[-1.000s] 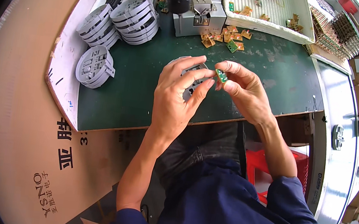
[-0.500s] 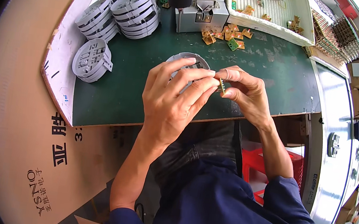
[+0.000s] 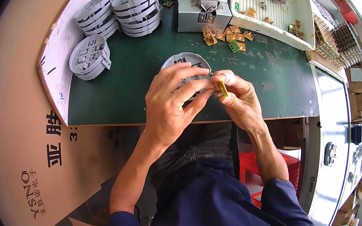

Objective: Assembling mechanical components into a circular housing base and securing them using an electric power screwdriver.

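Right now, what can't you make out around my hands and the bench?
All in the head view:
Grey round housing: its near part is hidden behind your left hand.
Small board in your right hand: fingers cover its ends; its fine parts are too small to read.
White tray: its far end is cut off by the upper edge.
Red stool: partly hidden by your right forearm.

Beyond your right hand [image 3: 244, 104], the green tabletop [image 3: 282, 83] is passable rightward; circuit boards [image 3: 230, 37] and a metal machine [image 3: 190, 11] obstruct you ahead, stacked round housings [image 3: 137, 13] far left.
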The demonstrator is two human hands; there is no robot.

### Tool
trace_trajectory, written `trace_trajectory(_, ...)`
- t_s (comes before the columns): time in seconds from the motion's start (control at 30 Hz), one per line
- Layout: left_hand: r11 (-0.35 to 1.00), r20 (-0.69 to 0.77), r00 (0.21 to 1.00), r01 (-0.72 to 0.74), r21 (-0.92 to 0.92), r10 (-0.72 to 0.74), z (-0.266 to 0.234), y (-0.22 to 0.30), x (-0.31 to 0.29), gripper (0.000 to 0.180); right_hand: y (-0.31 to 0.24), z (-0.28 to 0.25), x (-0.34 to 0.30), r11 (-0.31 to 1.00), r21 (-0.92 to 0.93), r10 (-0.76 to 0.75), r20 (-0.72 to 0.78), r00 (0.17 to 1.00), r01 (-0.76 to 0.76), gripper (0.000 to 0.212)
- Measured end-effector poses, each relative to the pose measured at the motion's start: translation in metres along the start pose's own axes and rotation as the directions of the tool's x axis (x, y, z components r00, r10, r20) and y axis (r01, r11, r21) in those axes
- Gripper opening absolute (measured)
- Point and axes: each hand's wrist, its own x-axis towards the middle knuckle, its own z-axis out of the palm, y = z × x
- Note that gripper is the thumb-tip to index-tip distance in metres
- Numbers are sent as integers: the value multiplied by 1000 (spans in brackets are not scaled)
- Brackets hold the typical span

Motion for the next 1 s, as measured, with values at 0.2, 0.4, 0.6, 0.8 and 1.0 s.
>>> trace_trajectory(0.2,999,7,1000,30,-22,-30,-1,-4,-8,21,4,0,3,1000,-29,0,14,1000,1,42)
trace_trajectory(0.4,972,110,970,223,-67,-215,-23,-23,-7,60,-26,6,28,725,-686,-197,-114,974,67,33)
trace_trajectory(0.6,956,253,931,215,198,-262,-6,-35,-15,114,-11,4,67,299,-944,-199,85,976,143,37)
trace_trajectory(0.8,958,219,935,252,140,-278,0,-38,-17,107,10,-3,86,195,-947,-190,220,957,256,34)
trace_trajectory(1.0,963,191,949,227,141,-252,-1,-40,-19,103,9,-2,89,178,-947,-153,241,958,267,34)
